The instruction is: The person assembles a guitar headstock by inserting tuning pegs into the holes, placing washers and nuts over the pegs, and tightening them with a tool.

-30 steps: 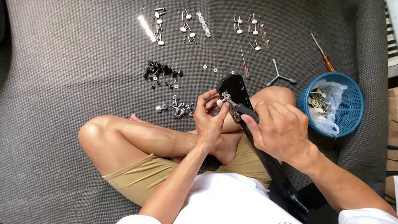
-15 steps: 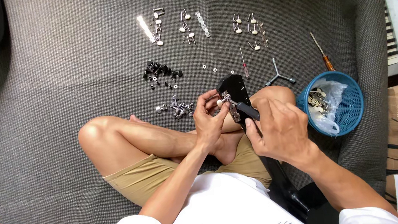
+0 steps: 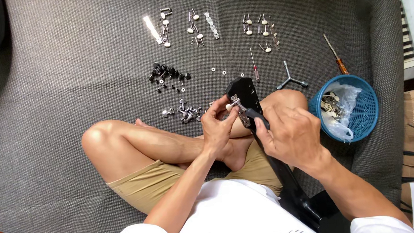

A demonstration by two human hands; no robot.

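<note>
A black guitar headstock (image 3: pixel 243 92) on its black neck is held across the lap of a person seated cross-legged on a grey carpeted floor (image 3: pixel 64 84). The left hand (image 3: pixel 216 125) is pinched on a small silver tuning machine with a pale button (image 3: pixel 232 104) at the 9 o'clock edge of the headstock. The right hand (image 3: pixel 291 134) is closed around a black tool handle (image 3: pixel 257 116) set against the back of the headstock; its tip is hidden.

The step in hand is judged to be the fastening or loosening of this tuning machine; which of the two cannot be told. For the next move, the machine must be kept steady while the tool is turned squarely.

On the floor at 12 o'clock, rows of silver tuning machines and plates (image 3: pixel 199 24) are laid out. Black small parts (image 3: pixel 167 75) lie at 11 o'clock. A thin red-handled screwdriver (image 3: pixel 254 66) and a three-armed metal wrench (image 3: pixel 290 79) lie just beyond the headstock. A blue plastic basket (image 3: pixel 364 112) stands at 3 o'clock.
</note>
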